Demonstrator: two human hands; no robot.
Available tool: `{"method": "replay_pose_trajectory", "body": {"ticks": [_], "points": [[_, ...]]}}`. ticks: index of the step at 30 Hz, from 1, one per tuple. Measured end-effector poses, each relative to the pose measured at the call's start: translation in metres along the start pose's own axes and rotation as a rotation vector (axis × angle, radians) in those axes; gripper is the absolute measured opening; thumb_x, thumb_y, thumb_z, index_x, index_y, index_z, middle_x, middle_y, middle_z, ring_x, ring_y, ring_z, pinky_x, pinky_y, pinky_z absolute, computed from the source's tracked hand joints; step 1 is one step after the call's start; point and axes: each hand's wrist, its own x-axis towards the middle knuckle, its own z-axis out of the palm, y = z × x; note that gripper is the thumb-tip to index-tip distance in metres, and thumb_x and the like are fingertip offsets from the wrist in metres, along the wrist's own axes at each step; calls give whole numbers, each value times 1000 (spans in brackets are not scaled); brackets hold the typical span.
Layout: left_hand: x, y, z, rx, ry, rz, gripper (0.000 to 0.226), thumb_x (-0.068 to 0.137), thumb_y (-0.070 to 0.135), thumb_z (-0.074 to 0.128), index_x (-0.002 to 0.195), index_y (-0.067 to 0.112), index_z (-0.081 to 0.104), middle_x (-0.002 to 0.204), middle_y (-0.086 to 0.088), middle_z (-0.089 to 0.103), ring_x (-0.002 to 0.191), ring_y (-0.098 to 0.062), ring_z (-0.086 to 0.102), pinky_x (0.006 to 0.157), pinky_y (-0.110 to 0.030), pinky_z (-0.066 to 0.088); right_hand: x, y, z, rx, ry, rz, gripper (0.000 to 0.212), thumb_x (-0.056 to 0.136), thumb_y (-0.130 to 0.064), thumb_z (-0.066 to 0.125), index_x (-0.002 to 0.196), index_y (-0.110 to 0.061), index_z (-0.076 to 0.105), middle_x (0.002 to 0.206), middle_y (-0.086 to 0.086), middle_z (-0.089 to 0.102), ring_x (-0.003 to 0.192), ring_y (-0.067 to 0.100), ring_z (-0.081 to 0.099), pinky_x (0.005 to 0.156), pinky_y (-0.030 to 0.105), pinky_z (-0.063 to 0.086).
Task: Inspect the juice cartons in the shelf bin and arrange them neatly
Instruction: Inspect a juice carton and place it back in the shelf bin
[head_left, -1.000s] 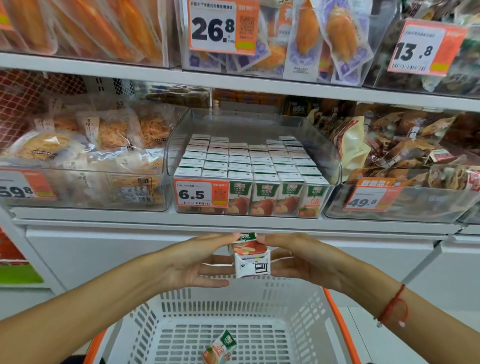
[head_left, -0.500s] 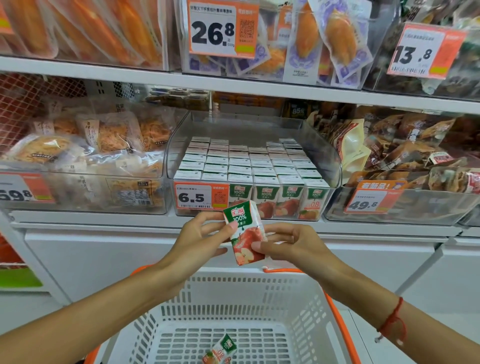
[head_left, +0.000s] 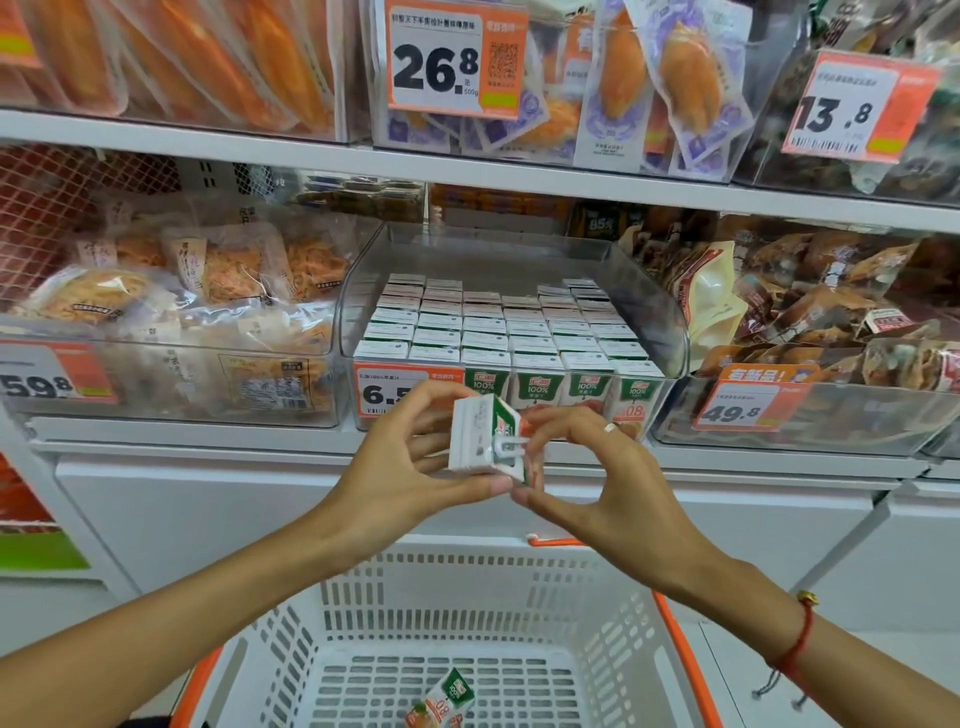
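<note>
holding one juice carton (head_left: 485, 436) between my left hand (head_left: 410, 457) and right hand (head_left: 587, 467), in front of the shelf bin (head_left: 670, 332), i should turn it slowly (straw side faces me) and check every face before returning it.

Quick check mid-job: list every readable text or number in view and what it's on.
"26.8": upper shelf price tag
"13.8": upper right price tag
"59.8": left bin tag
"6." then hidden: juice bin tag
"49.8": right bin tag
"100%": front cartons
Held carton: print blurred.
</note>
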Motion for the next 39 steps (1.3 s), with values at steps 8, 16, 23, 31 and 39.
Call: {"method": "replay_pose_trajectory", "body": {"ticks": [8,16,23,31,39], "points": [[-3,4,6,-49,34,32,62,58,29,85,113,29,55,109,14,71,101,-5,69,79,-14,53,-1,4,-4,-65,0,-7,45,76,-39,80,111,-23,56,122,-17,63,116,1,57,94,32,50],[-2,5,10,-290,25,-348,69,64,51,73,125,23,55,113,0,73,106,-13,69,94,-36,55,1,-2,-1,-170,36,-51,43,82,-29,77,122,-24,61,115,-14,67,103,4,62,79,31,55],[7,12,-1,-39,-20,-161,47,70,47,70,114,48,54,105,40,64,103,16,59,80,-9,52,17,8,-14,308,-67,214,40,82,-26,75,118,-29,58,110,-21,69,104,3,65,88,26,55],[99,34,-11,-21,273,-33,42,82,43,68,120,27,63,114,10,68,93,6,66,67,-9,52,60,47,-54,-199,-83,157,59,87,-58,52,141,-39,39,137,-22,51,127,-3,45,105,27,42],[245,24,-9,252,463,-74,50,86,33,72,128,10,56,129,-12,62,114,-32,60,100,-38,47,63,101,-57,-714,-162,-40,58,97,-56,34,146,-26,39,147,-9,44,134,9,40,110,25,31]]}}
